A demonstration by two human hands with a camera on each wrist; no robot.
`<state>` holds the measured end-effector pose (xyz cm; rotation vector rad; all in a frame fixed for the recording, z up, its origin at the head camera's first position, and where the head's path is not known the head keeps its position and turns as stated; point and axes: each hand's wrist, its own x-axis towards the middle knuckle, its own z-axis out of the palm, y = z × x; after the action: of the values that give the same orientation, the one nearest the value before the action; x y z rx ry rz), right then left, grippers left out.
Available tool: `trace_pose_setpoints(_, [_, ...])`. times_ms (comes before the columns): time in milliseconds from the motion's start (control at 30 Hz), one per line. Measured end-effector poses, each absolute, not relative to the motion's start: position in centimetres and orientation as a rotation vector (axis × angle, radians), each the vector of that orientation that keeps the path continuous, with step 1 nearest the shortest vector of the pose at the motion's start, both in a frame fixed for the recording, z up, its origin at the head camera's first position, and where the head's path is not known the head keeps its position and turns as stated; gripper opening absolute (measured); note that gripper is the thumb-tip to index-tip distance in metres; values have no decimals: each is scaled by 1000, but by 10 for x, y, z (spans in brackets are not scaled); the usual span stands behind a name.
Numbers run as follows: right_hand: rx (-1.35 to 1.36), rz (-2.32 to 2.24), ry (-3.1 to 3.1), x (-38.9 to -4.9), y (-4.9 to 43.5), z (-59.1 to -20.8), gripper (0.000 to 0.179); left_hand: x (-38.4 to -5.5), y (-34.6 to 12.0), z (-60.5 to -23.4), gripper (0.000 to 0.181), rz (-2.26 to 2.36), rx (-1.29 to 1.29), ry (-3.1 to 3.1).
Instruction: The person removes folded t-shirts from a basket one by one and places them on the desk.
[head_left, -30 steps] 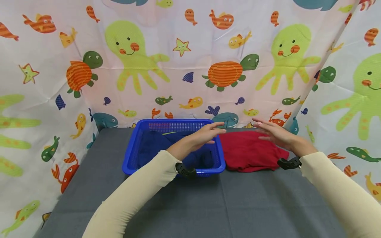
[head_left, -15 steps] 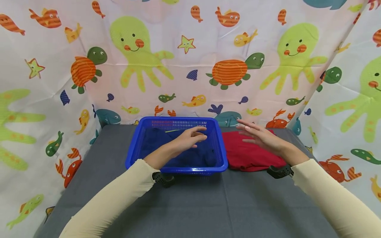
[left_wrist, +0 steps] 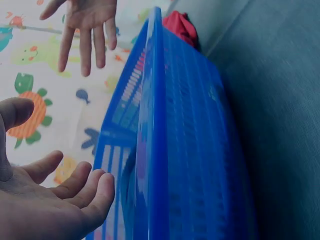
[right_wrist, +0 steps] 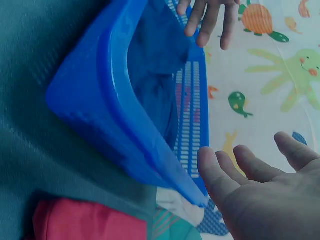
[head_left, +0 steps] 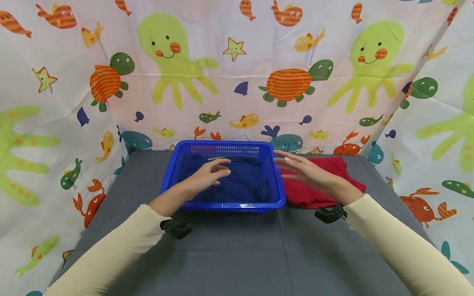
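Observation:
A blue plastic basket (head_left: 222, 206) with slotted walls stands on the grey-covered table, dark navy cloth (head_left: 240, 179) lying inside it. My left hand (head_left: 205, 176) hovers over the basket's left half, fingers loosely bent and holding nothing. Over the basket's right edge hangs my right hand (head_left: 307, 172), fingers stretched out toward the left, also holding nothing. A red cloth (head_left: 333, 166) lies on the table right of the basket, partly behind the right hand. In the right wrist view, the navy cloth (right_wrist: 155, 75) shows below the basket rim (right_wrist: 112, 75).
A white curtain (head_left: 222, 98) printed with sea animals hangs behind and on both sides of the table (head_left: 237, 255). A thin yellow-green strip (head_left: 216, 158) shows at the back of the basket. Each wrist wears a black strap.
Both hands have moved left, the left from the basket's right side to its left half, the right from over the red cloth to the basket's right edge. The basket and cloths stay put.

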<state>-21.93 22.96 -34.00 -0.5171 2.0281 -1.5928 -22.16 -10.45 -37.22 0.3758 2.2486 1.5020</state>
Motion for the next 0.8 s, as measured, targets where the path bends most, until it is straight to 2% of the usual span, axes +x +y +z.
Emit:
trace_pose_setpoints(367, [-397, -1548, 1948, -228, 195, -349, 73, -219, -157, -375, 58, 1454, 263, 2304])
trace_pose_setpoints(567, [-293, -1508, 1925, -234, 174, -357, 72, -221, -172, -377, 68, 1361, 181, 2378])
trace_pose_setpoints(800, [-154, -1442, 1959, -239, 159, -368, 81, -220, -178, -373, 79, 1316, 110, 2392])
